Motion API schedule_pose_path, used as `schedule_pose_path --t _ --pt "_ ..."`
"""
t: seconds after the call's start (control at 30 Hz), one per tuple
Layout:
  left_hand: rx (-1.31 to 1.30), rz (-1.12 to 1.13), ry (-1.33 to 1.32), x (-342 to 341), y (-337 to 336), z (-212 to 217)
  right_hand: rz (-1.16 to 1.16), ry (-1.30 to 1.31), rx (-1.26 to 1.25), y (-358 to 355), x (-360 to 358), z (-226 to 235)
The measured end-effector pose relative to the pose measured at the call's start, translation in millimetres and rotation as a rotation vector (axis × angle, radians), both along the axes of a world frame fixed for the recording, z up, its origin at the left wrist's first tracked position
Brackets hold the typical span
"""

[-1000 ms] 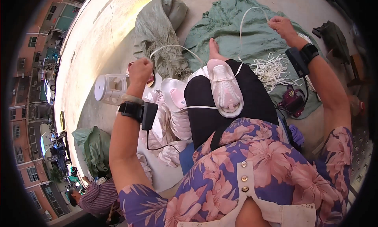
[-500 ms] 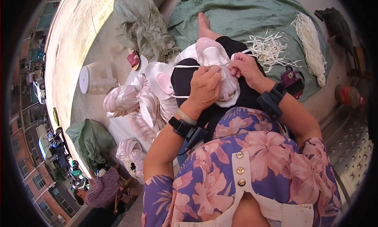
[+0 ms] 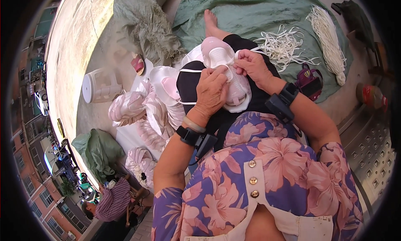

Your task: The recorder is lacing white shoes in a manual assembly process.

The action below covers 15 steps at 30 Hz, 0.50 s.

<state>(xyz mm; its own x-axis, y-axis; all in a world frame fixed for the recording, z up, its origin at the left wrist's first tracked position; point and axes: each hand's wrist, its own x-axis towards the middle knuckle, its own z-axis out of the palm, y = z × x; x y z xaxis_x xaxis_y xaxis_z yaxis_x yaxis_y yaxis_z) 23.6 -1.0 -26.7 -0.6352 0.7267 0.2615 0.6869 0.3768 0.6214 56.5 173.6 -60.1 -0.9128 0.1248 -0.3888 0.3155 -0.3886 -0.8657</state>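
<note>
At the centre of the frame, my left hand (image 3: 211, 90) and right hand (image 3: 256, 69) each have fingertips pinched narrow on a white lace (image 3: 191, 70), close together over a shoe (image 3: 239, 89) on my lap. My fingers cover part of its middle and my left hand its left edge. Lace crosses my left knee. To the left sit bundled pink-and-white shoe parts (image 3: 127, 108), a white plastic stool (image 3: 100, 86) and a maroon slipper (image 3: 137, 63). At upper right, loose white laces (image 3: 282, 46), a long white hank (image 3: 328, 42) and a purple bag (image 3: 310, 83) lie on a green sheet (image 3: 246, 9). At lower left is a person in a striped shirt (image 3: 115, 201). The shoe is pale pink and white, mesh-patterned, with a white sole edge.
</note>
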Motion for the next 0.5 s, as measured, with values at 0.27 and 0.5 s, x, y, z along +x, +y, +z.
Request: schedule_pose_path --t 0.27,0.5 --pt "0.016 -0.001 0.003 1.3 0.4 0.6 0.092 0.232 0.734 -0.8 -4.3 -10.7" --pt "0.038 -0.007 0.030 3.1 0.4 -0.7 0.073 0.249 1.003 -1.7 -6.0 -8.1"
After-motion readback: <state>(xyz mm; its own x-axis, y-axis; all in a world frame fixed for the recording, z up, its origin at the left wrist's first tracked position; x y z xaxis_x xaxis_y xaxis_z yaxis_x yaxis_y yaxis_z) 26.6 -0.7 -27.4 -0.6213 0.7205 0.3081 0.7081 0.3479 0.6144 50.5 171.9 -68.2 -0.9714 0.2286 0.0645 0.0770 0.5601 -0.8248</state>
